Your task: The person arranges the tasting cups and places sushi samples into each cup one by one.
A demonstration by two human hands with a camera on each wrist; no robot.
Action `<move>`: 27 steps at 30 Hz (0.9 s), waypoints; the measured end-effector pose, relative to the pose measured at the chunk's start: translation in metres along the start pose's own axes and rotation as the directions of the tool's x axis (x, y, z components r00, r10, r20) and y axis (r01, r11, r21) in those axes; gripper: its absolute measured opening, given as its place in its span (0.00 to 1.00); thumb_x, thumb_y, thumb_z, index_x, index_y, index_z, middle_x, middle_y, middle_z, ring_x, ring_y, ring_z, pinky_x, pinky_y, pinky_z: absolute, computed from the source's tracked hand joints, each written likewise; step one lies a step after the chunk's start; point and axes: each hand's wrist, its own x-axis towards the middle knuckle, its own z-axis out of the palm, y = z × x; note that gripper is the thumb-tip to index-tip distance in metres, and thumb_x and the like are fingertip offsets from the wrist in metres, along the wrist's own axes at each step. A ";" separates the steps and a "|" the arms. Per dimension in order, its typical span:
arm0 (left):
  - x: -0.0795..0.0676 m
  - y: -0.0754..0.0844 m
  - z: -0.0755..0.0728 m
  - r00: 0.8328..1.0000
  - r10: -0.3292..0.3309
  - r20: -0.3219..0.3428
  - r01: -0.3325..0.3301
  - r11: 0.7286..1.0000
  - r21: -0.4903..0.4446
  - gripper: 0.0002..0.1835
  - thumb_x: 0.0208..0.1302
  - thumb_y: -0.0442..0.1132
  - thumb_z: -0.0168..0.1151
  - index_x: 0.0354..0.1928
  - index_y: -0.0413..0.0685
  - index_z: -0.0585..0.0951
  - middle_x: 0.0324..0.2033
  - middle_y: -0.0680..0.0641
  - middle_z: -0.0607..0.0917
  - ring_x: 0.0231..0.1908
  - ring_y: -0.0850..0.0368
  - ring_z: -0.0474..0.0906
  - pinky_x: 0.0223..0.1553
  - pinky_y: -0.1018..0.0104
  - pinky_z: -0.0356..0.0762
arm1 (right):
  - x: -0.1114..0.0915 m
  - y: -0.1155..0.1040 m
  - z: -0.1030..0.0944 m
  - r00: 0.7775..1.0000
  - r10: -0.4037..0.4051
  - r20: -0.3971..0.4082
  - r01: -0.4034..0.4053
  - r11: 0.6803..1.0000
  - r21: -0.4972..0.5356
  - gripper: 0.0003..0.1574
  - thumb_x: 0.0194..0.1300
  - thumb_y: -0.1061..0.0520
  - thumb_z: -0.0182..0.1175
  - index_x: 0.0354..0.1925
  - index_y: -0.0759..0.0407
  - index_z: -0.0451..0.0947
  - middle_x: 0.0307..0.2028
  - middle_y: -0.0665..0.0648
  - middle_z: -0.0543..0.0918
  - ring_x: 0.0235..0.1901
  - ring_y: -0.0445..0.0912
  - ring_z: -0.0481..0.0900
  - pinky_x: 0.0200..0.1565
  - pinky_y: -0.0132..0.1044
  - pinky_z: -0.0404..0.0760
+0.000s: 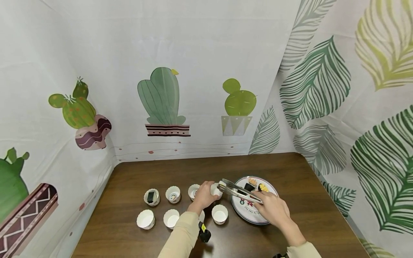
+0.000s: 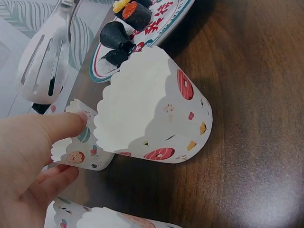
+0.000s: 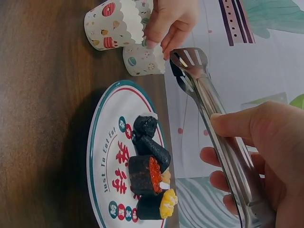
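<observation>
My left hand holds a patterned paper cup in the back row, thumb and fingers on its side. In my right hand are slotted metal tongs, their heads close together beside that cup's rim. A bit of something dark shows between the heads; I cannot tell what it is. Below the tongs, the round plate bears sushi: an orange-roe piece, a yellow-topped piece and dark seaweed-wrapped pieces. Another scalloped cup stands close in front of my left hand.
Further paper cups stand in two rows to the left. The far-left back cup contains a seaweed-banded piece, and its neighbour shows coloured shapes inside. Front-row cups stand nearer me. A printed cloth hangs behind the brown table.
</observation>
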 end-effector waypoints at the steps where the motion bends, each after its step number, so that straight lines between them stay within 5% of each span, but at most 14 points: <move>1: 0.000 0.000 0.000 1.000 0.002 -0.001 -0.002 1.000 0.000 0.33 0.45 0.42 0.71 0.55 0.38 0.74 0.50 0.40 0.77 0.50 0.44 0.75 0.49 0.51 0.72 | 0.001 0.000 0.001 1.000 -0.004 0.000 0.004 1.000 0.001 0.23 0.46 0.56 0.66 0.45 0.50 0.81 0.39 0.53 0.85 0.39 0.50 0.82 0.32 0.47 0.78; 27: 0.000 0.000 0.001 0.999 -0.038 0.020 0.038 0.999 -0.017 0.33 0.48 0.43 0.69 0.57 0.39 0.73 0.53 0.40 0.76 0.51 0.45 0.74 0.48 0.52 0.73 | 0.010 -0.010 0.012 0.999 -0.050 0.005 0.050 0.998 -0.039 0.23 0.46 0.53 0.65 0.45 0.50 0.81 0.39 0.58 0.84 0.38 0.52 0.82 0.30 0.46 0.77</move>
